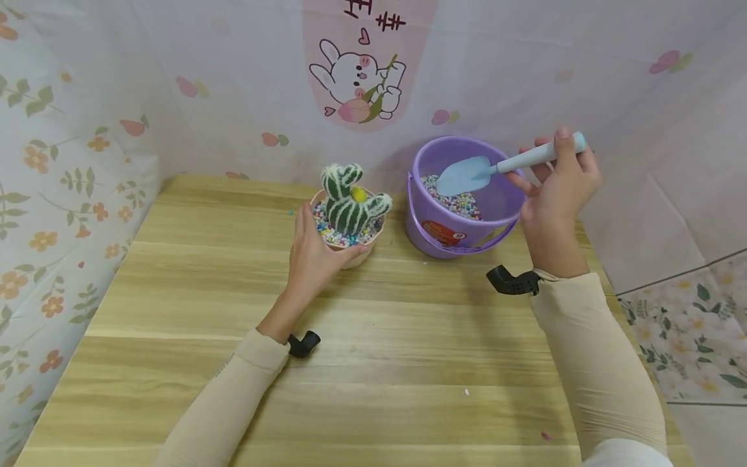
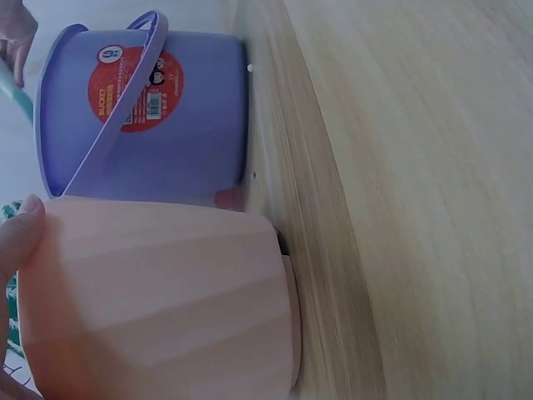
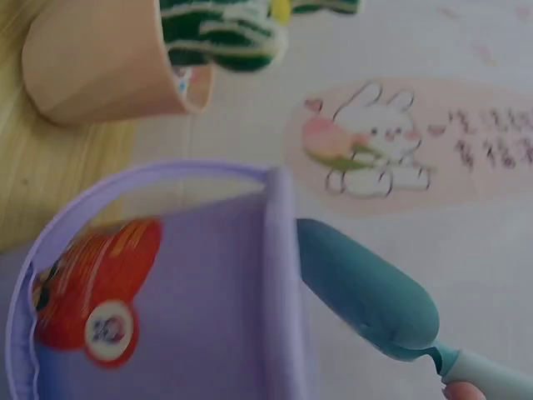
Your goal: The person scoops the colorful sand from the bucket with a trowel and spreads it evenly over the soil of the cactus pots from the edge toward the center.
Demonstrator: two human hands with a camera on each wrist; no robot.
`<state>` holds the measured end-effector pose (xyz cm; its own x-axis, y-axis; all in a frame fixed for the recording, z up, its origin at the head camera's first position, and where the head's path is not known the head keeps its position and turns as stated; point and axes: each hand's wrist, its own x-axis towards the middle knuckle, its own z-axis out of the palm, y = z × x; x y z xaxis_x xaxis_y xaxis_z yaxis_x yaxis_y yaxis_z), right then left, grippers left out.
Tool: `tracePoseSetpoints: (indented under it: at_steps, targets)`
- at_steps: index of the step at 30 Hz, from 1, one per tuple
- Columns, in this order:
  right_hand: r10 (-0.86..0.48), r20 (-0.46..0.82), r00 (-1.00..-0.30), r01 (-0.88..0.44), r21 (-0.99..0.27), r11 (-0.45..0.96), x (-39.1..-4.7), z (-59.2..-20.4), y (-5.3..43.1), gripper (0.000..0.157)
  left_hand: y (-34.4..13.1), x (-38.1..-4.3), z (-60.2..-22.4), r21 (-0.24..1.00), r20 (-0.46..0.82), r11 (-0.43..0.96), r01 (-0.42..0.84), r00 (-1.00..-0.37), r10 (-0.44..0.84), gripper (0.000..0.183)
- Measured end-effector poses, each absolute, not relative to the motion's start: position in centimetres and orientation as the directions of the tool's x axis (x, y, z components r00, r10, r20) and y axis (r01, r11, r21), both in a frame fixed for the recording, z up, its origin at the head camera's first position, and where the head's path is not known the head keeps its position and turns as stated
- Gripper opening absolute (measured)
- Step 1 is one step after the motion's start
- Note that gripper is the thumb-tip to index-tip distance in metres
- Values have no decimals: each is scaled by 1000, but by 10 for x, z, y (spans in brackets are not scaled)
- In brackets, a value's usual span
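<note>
My right hand [image 1: 557, 188] grips the pale handle of a light blue toy shovel [image 1: 467, 176], whose blade hovers over the mouth of a purple bucket [image 1: 508, 224]. Small multicoloured pebbles [image 1: 465, 205] lie inside that bucket. To the left, my left hand [image 1: 312, 253] holds the near side of a peach flowerpot [image 2: 166, 292], thumb and fingers spread around its rim. A knitted cactus [image 1: 348, 217] with a yellow bobble stands in the pot among more coloured pebbles. In the right wrist view the shovel's blade [image 3: 375, 292] shows from its underside, beside the bucket's rim.
The wooden table [image 1: 373, 363] carries a few stray pebbles, including a white one [image 1: 466, 392] and a pink one [image 1: 545, 436]. A printed cloth [image 1: 233, 78] with a rabbit picture hangs behind the pot and bucket. The bucket's handle [image 1: 467, 249] hangs down its front.
</note>
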<state>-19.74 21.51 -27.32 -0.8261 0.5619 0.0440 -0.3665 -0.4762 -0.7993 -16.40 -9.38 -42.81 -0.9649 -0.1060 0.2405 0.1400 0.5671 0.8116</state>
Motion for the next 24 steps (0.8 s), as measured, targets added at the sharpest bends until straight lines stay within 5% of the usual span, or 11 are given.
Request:
tracePoseSetpoints:
  at_steps: [12,24]
  targets:
    - [523,-127,-843,-201,-826,-526,-211,-287,243,11,-95,-163,-430,811,241,568,143,-965,-102,131]
    - [407,-126,-904,-81,-887,-455,-216,-305,248,26,-97,-161,-432,823,211,553,129,-973,-88,132]
